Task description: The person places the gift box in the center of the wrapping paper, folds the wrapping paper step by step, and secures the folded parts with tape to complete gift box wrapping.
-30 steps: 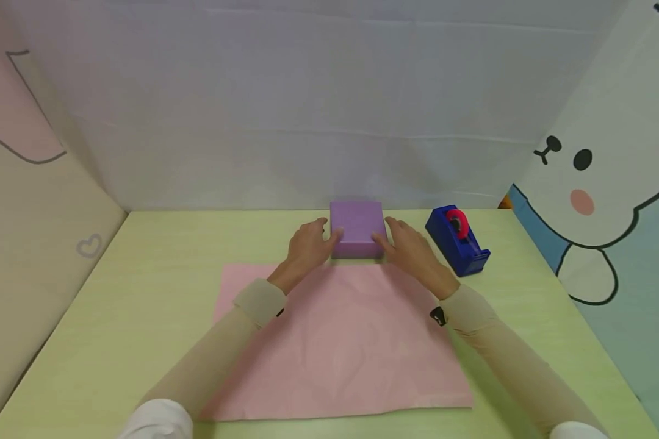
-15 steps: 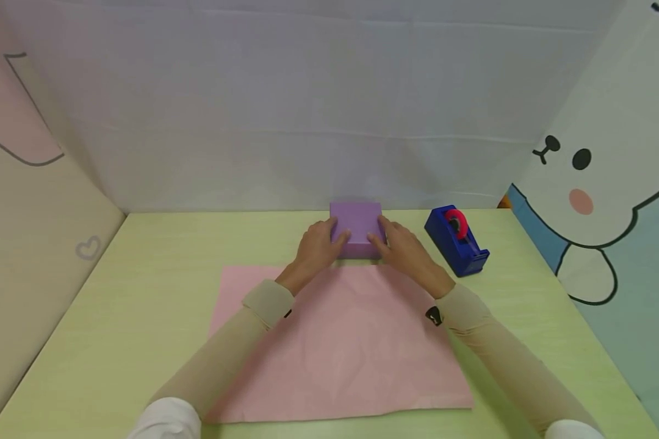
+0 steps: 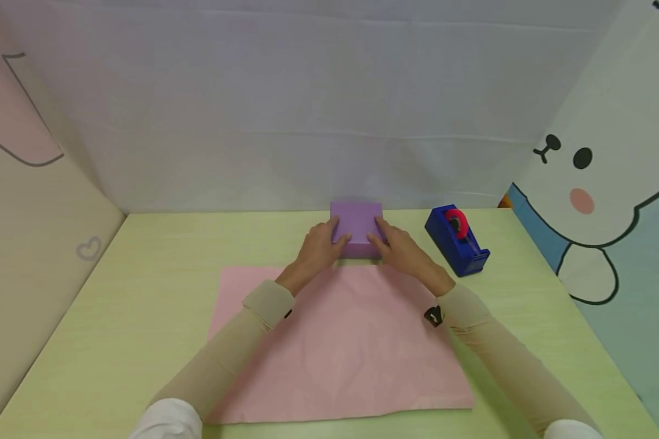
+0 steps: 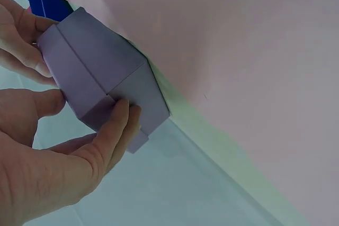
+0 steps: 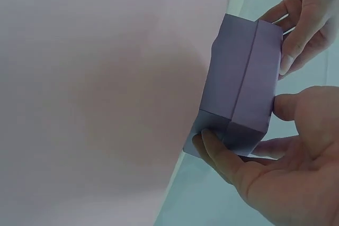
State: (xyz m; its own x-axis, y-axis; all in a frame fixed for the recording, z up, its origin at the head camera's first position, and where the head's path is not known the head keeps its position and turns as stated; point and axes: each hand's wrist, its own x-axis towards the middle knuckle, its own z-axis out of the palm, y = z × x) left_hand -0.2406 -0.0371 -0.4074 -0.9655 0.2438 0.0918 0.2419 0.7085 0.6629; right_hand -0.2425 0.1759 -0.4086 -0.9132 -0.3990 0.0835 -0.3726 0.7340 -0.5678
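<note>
Purple, card-like: a small box point(image 3: 357, 222) at the far side of the tabletop point(image 3: 154, 274), before the pale wall point(image 3: 307, 91).

Head view. Box sits directly between left grip point(image 3: 315, 247) and right grip point(image 3: 407, 249); both touch it, neither hand nearer. Each holds a side near the closest corner, thumb towards the front top edge, fingers along the side. Box squared to the person, broad front face pointing back between the wrists. Top looks close to square from here, so long axis in plan uncertain. Nearer the body than both grips, beneath the wrists: pink sheet point(image 3: 335, 347), flat, its far edge just short of the box, a narrow strip of tabletop between. Out to the right of the right grip, apart from it: blue tape dispenser point(image 3: 454, 247) with a red roll point(image 3: 464, 223), slanting towards the person.

Left wrist view. Left grip clasps the near end, thumb on one edge, fingertips on the end face; right grip at the opposite end. The facing side's long edges run from hand to hand, a seam parallel to them. Dispenser past the right grip.

Right wrist view. Mirror arrangement: right grip on the near end, left grip opposite. Whether the base bears on the tabletop, cannot tell.
</note>
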